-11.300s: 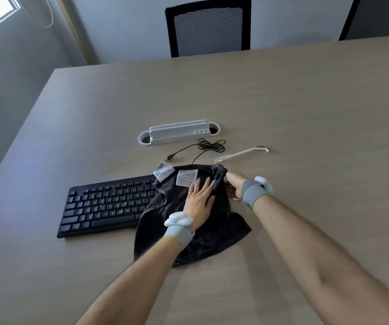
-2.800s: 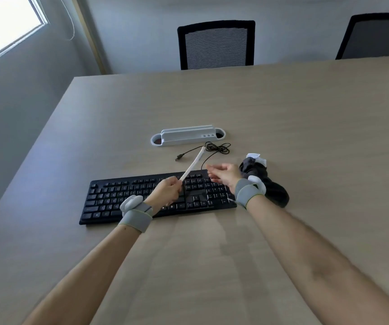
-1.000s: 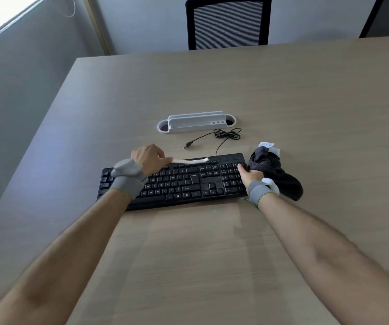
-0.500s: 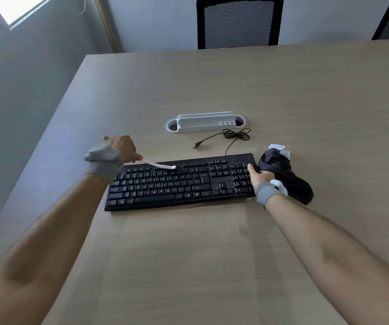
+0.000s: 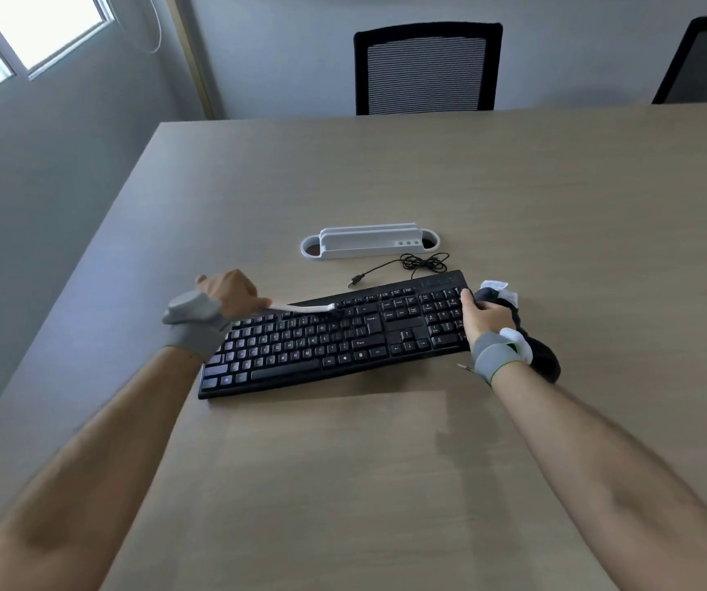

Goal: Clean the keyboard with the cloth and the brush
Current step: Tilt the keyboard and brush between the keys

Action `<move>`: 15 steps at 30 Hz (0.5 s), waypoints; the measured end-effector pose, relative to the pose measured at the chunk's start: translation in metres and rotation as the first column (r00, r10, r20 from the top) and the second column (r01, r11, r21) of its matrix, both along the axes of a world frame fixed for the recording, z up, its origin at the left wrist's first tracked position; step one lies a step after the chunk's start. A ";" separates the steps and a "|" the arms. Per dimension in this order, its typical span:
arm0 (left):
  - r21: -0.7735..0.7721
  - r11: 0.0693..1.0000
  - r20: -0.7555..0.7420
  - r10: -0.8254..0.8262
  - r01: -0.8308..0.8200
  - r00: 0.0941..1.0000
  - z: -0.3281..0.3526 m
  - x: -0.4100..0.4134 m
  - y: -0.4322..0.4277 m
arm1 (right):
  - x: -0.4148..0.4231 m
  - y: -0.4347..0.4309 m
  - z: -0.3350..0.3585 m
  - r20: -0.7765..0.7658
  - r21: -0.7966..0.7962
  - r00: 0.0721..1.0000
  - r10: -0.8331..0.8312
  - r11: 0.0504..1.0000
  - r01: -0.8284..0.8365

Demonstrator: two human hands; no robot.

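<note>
Across the near-centre of the desk lies the black keyboard, slightly skewed, its right end farther than its left. Left hand is clenched on the white brush, handle pinched at the far-left corner, head resting on the top key rows about mid-board. Right hand grasps the keyboard's right edge, steadying it. Dark cloth sits bunched on the desk just right of the keyboard, touching or nearly touching that hand, with a white tag at its far end. Judgement: brushing step in hand, cloth step apparently done. To do it well: keep the right-hand brace firm, sweep row by row in 1 direction, angle the bristles into the gaps between keys, use light pressure so keycaps are not lifted, push debris off an edge and not toward the cloth. USB cable lies loose beyond the keyboard; keep strokes clear of it. Writing: key legends and tag print are too small to read; no brand legible on the keyboard or on the white tray farther back.
</note>
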State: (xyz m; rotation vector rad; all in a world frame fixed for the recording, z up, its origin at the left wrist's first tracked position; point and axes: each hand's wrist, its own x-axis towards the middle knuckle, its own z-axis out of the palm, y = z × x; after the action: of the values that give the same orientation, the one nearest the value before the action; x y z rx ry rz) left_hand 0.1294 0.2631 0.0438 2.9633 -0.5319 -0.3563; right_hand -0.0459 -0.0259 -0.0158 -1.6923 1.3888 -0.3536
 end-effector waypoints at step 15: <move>-0.023 0.998 0.010 0.051 -0.051 0.999 0.005 -0.013 0.016 | -0.008 -0.004 0.020 0.063 -0.188 0.996 -0.063 0.979 0.073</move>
State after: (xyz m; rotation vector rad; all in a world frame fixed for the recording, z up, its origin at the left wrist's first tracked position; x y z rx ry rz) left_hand 0.1165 0.2792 0.0484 2.9520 -0.4576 -0.3272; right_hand -0.0541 -0.0303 0.0042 -1.7767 1.4104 -0.5849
